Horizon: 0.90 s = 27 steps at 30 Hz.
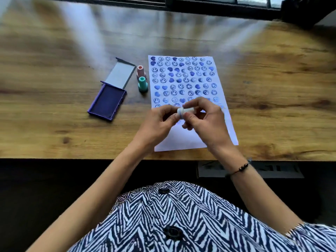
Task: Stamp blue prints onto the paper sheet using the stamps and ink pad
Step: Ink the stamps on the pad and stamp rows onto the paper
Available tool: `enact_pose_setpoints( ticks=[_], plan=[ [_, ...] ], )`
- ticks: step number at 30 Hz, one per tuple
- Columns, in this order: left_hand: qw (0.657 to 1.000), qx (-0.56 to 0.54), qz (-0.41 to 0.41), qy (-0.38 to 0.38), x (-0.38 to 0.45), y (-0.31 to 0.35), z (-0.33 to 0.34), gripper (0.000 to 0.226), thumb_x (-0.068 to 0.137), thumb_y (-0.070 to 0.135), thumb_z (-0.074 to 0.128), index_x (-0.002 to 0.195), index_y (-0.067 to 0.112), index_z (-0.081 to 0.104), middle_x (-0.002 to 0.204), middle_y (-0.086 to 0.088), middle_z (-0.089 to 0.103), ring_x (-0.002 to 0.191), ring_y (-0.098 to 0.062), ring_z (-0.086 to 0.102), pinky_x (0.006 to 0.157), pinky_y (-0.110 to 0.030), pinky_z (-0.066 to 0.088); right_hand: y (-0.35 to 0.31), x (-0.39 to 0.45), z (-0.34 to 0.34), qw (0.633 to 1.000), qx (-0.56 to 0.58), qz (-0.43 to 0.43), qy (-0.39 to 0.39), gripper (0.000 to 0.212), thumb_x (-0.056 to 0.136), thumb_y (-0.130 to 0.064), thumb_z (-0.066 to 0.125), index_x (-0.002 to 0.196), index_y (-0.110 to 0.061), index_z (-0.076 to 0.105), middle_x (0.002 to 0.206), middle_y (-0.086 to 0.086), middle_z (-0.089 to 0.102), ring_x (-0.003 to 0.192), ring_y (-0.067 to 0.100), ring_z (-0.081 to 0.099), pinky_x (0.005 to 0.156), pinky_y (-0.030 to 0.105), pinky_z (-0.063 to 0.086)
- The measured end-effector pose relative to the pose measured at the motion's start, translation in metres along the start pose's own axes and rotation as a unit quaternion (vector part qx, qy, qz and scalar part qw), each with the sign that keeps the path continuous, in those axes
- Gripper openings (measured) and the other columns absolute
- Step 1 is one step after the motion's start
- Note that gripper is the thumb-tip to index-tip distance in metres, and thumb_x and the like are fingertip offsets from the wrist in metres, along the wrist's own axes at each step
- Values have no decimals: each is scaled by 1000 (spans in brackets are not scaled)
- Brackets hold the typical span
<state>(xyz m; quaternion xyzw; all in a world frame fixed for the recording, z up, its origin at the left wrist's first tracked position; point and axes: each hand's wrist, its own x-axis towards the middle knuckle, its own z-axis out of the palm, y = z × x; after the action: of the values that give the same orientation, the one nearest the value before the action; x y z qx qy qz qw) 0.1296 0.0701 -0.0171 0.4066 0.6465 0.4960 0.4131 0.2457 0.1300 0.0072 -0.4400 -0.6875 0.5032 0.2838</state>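
2 hands, left (pixel 158 122) and right (pixel 203 119), pinch a white stamp (pixel 185 111) (lying sideways) above the paper sheet (pixel 183 139).

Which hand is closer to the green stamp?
The left hand. It is just below and right of the green stamp, over the paper's left edge. The right hand is farther right, holding the white stamp.

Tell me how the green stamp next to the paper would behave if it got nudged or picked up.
The green stamp stands upright on a flared base with a narrower top, so a light nudge would probably slide it and a push near the top might tip it. On its side, the round body would likely roll. It looks like small, light plastic.
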Motion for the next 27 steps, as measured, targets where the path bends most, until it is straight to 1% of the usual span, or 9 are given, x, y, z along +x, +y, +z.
enact_pose_setpoints(
  ticks=[5, 9, 13, 15, 17, 21, 23, 25, 27],
  plan=[
    [972, 36, -59, 223, -10, -15, -61, 31, 83, -8, 43, 100, 5, 65, 76, 1, 62, 72, -13, 56, 76, -27, 49, -12, 20, 58, 932, -273, -209, -118, 12, 78, -9, 61, 90, -8, 60, 91, 18, 61, 81, 34, 59, 71, 42, 50],
    [959, -20, -67, 276, -20, -12, -85, 33, 81, -15, 39, 102, -3, 61, 72, 1, 57, 56, 3, 53, 58, -7, 44, -15, 24, 82, 850, -405, -295, -165, 12, 84, -9, 49, 94, -6, 54, 95, 20, 57, 83, 38, 57, 61, 37, 41],
    [949, -64, -65, 302, -33, -12, -89, 29, 82, -12, 45, 102, 1, 62, 73, 2, 60, 57, 3, 54, 60, -8, 44, -32, 46, 78, 871, -352, -244, -241, 20, 83, -22, 58, 98, -8, 58, 97, 18, 64, 87, 33, 58, 74, 38, 45],
    [950, -75, -66, 296, -36, -11, -87, 28, 83, -10, 46, 102, 2, 62, 75, 2, 60, 64, -1, 54, 62, -9, 45, -44, 70, 76, 896, -341, -232, -162, 25, 84, -27, 59, 99, -7, 58, 98, 20, 66, 92, 34, 59, 77, 37, 43],
    [950, -80, -68, 294, -38, -10, -86, 27, 83, -9, 47, 103, 2, 62, 76, 3, 61, 67, -3, 54, 64, -11, 46, -47, 94, 81, 886, -386, -225, -124, 29, 85, -27, 57, 104, -6, 55, 103, 23, 63, 97, 38, 57, 78, 38, 42],
    [949, -82, -55, 300, -40, -11, -90, 25, 82, -8, 49, 100, 4, 63, 75, 2, 61, 68, -7, 55, 67, -15, 46, -37, 107, 99, 840, -465, -223, -168, 23, 80, -14, 59, 100, -2, 58, 106, 26, 59, 94, 41, 57, 76, 41, 45],
    [946, -90, -45, 309, -39, -11, -92, 23, 83, -6, 51, 101, 3, 62, 75, -1, 61, 66, -8, 56, 64, -14, 48, -37, 103, 102, 890, -371, -209, -161, 13, 75, -6, 60, 88, -2, 63, 92, 21, 64, 83, 33, 60, 70, 36, 45],
    [941, -125, -42, 311, -38, -11, -94, 21, 85, -3, 53, 104, 0, 59, 75, -5, 60, 58, -6, 57, 58, -13, 50, -46, 89, 103, 960, -156, -116, -201, 9, 72, 0, 63, 79, -6, 65, 72, 16, 62, 61, 23, 56, 57, 28, 48],
    [939, -170, -38, 296, -37, -11, -94, 18, 86, -1, 54, 103, 0, 58, 74, -7, 60, 52, -3, 58, 54, -13, 50, -53, 71, 105, 964, -19, -79, -252, 13, 75, 5, 61, 78, -7, 64, 63, 12, 59, 49, 15, 53, 48, 22, 49]
  ],
)
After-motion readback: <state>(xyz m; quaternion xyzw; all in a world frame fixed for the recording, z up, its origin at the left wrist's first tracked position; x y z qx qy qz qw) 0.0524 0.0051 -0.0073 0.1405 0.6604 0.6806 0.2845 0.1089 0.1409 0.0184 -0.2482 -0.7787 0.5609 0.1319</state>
